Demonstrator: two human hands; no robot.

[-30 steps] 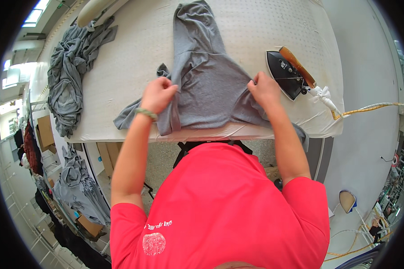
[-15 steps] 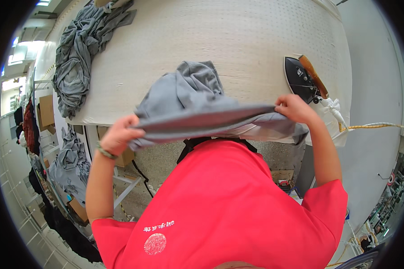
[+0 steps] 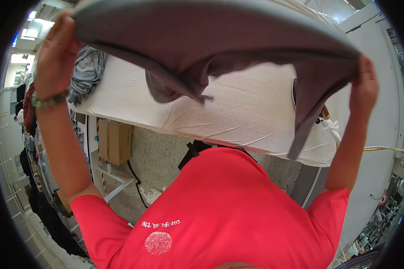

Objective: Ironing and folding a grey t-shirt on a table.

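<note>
A grey garment (image 3: 220, 33) is stretched wide between my raised hands, above the cloth-covered table. Its exact kind I cannot make out. My left hand (image 3: 56, 58), with a beaded bracelet at the wrist, grips its left end. On the other side, my right hand (image 3: 366, 85) is closed on the right end. Loose parts of the cloth hang down in the middle and near my right forearm. Behind the hanging right part, most of the iron is hidden; a bit of its brown handle (image 3: 325, 111) shows.
Crumpled grey garments (image 3: 87, 74) lie at the table's left end. The white-covered table (image 3: 238, 107) spans in front of me. Below its left side stands a cardboard box (image 3: 115, 141). A cord (image 3: 381, 149) runs off to the right from the iron's side.
Both hands have risen and moved farther apart, lifting the grey garment off the table from waist height. It has spread out and now covers the far part of the table.
</note>
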